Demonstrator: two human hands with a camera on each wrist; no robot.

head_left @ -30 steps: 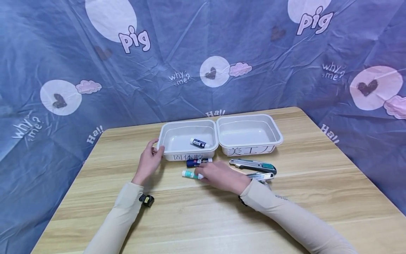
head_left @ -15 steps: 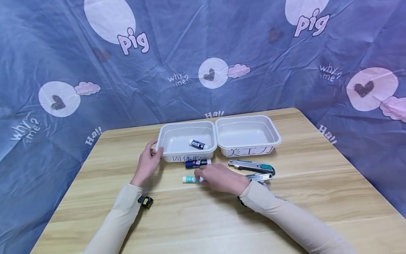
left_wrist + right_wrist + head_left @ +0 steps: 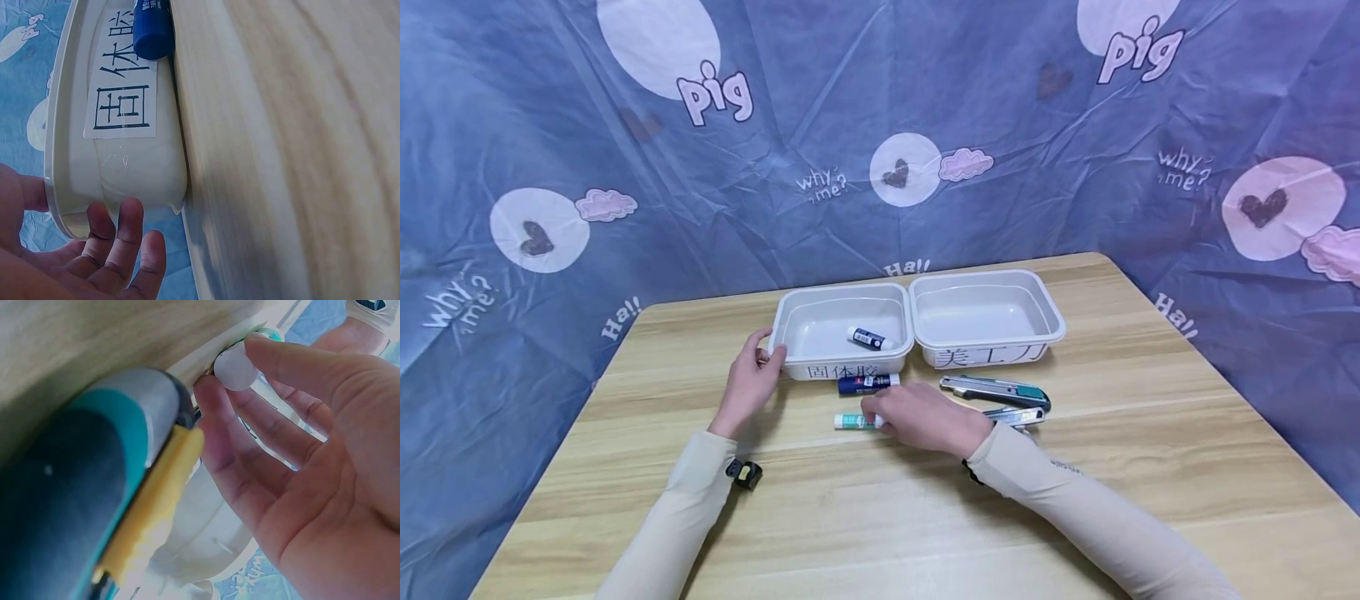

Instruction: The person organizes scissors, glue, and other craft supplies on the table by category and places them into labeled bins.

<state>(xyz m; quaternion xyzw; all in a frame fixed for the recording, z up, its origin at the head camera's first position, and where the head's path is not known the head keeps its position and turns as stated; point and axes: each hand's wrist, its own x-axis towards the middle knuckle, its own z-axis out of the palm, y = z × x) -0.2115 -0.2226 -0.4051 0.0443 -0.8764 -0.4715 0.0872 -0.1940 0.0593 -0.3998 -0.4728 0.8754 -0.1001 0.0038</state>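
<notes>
Head view: your left hand [image 3: 747, 385] grips the left tub [image 3: 812, 329] by its rim, near the far edge of the tabletop [image 3: 820, 517]; a navy glue stick [image 3: 868, 337] lies inside. Farther from that edge is a green glue stick [image 3: 852, 422], a blue glue stick [image 3: 865, 384] between it and the tub; your right hand [image 3: 925, 418] pinches its right end. Rightmost, two utility knives [image 3: 1000, 390] lie before the right tub [image 3: 985, 321].

A blue, creased cloth [image 3: 842, 108] hangs behind the wood-grain desk [image 3: 850, 508]. Its print shows pale discs [image 3: 919, 162], dark hearts [image 3: 896, 174] and pink clouds [image 3: 966, 165].
</notes>
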